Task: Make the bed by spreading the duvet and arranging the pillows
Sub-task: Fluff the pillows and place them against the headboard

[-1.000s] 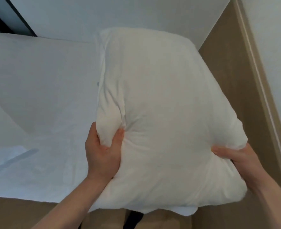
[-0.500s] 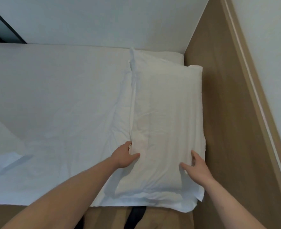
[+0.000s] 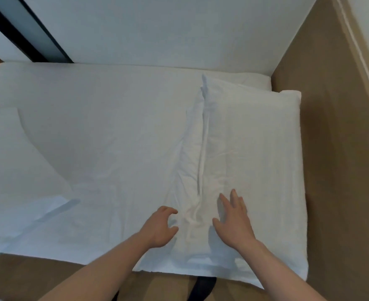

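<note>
Lying across the far left of the view, a folded white duvet [image 3: 16, 170] is being shown on the bed [image 3: 105, 118], its edge running diagonally over the white sheet. Behind it, a dark-framed panel [image 3: 30, 31] is being seen slanting against the pale wall [image 3: 168, 29]. Further right, near the bed's near edge, the left hand [image 3: 160, 229] is being held just beside the pillow's left flank, its fingers loosely curled and its thumb apart from them, with nothing being gripped between them; whether the fingertips are touching the fabric cannot be told. Next, a raised seam flap [image 3: 202, 148] is being seen running lengthwise along the pillow. The right hand [image 3: 233, 218] is being laid on the pillow [image 3: 255, 148], its fingers straight and spread wide, nothing being held. The pillow itself is being shown lying flat along the right side of the bed, touching the tan wooden side panel [image 3: 335, 148], its near corner hanging slightly over the bed's near edge. Below that edge, a dark strap-like object [image 3: 202, 290] is being glimpsed against the wooden floor.
</note>
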A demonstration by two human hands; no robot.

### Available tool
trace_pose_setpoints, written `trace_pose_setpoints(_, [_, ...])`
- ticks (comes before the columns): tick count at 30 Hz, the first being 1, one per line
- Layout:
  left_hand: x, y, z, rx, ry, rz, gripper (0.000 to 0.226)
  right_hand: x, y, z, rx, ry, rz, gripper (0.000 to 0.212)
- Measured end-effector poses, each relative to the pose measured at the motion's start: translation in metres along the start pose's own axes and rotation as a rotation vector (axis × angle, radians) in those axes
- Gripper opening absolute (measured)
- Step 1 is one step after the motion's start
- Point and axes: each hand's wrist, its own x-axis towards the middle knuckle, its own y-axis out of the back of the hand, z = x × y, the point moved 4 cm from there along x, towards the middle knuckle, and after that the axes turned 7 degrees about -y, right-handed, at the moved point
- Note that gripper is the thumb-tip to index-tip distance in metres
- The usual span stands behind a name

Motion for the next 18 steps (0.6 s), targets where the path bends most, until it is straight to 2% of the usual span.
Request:
trace_pose_setpoints(5, [-0.042, 0.055, -0.124, -0.02, 0.153, 0.084, 0.05, -0.022, -0.057, -0.088, -0.012, 0.176, -0.105, 0.074])
trace_pose_setpoints(12, [-0.104, 0.145, -0.346, -0.176, 0.448, 0.253, 0.05, -0.013, -0.167, -0.237, -0.045, 0.17, -0.196, 0.069])
trace_pose_setpoints(18, [-0.162, 0.198, -0.499, -0.383, 0.699, 0.536, 0.065, -0.003, -0.255, -0.343, -0.085, 0.173, -0.282, 0.072])
